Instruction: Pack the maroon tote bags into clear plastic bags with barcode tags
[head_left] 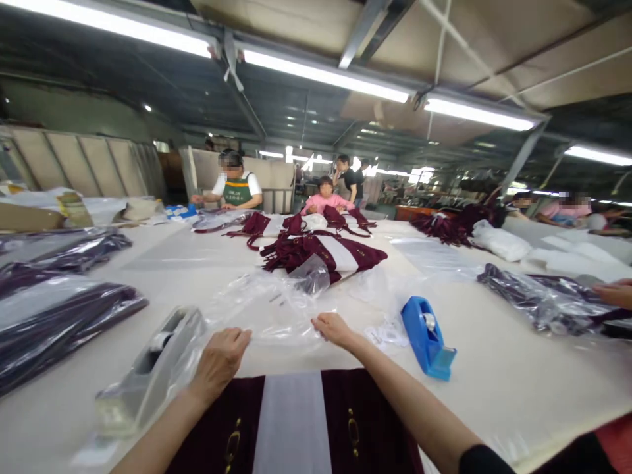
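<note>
Spreading the bag [266,313] on the table [494,395] is judged to be the step in hand. Its near edge is pinched by the closed left hand [222,355] and right hand [336,328], just beyond the folded cloth [340,421]. Next, an even, light pull seems called for.

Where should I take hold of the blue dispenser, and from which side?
Probably by the long side walls of the blue dispenser, from above and the left, where the right grip is. It stands upright and looks narrow enough to span; stay below the tape roll exposed at its top and off the lighter end toward you.
</note>
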A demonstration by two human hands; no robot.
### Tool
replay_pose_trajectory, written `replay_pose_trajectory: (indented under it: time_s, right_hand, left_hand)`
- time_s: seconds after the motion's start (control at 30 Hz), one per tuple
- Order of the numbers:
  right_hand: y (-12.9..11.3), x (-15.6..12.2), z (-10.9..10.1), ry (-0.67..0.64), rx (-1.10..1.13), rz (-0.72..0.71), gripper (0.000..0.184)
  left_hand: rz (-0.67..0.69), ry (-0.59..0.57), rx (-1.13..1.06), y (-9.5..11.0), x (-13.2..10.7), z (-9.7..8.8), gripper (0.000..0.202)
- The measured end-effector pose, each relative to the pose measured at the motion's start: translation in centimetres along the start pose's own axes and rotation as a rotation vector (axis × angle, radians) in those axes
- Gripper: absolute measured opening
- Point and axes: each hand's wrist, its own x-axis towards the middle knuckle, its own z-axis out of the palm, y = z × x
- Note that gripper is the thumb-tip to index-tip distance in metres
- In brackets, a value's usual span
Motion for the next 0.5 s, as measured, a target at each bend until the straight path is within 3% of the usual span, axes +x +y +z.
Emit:
replay_pose_trajectory:
  time_s: [0.1, 0.2, 0.33, 0.5]
  right_hand:
    - [0.3, 0.0, 0.9, 0.027, -0.073, 0.01, 0.033]
    - [0.8, -0.3, 1.8, 0.054, -0.122, 0.019, 0.034]
    - [1.4, -0.7, 2.6, 0.08, -0.164, 0.036, 0.033]
    - [0.9, -0.7, 3.3, 0.117, -0.217, 0.046, 0.034]
  left_hand:
    - [-0.186, -0.129, -0.216, -0.9, 0.3, 0.9, 0.027]
    - [-0.317, -0.313, -0.38, -0.7, 0.8, 0.5, 0.029]
    - [-0.305, -0.502, -0.516, 0.0, 1.7, -0.9, 0.044]
    - [-0.244, -0.53, -0.353, 0.4, 2.2, -1.6, 0.043]
